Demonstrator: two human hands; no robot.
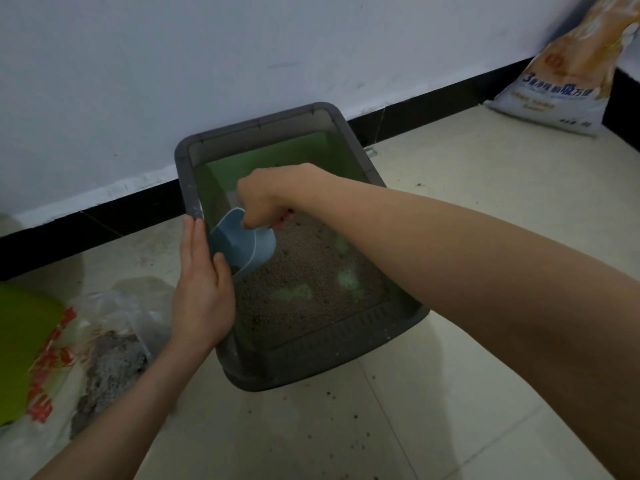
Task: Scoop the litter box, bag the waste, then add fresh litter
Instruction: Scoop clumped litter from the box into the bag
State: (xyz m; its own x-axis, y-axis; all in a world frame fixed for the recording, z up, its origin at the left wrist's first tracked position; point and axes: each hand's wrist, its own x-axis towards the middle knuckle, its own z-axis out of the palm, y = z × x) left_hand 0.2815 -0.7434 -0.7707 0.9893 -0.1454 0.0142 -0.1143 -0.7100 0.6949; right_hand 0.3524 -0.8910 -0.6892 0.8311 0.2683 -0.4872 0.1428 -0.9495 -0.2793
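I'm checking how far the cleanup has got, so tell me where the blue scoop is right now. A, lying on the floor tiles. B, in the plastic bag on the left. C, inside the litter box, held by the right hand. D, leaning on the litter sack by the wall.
C: the right hand grips the blue scoop down inside the litter box, over the litter.

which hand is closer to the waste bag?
Left. The left hand rests on the litter box rim, just right of the waste bag. The right hand grips the scoop farther off, inside the box.
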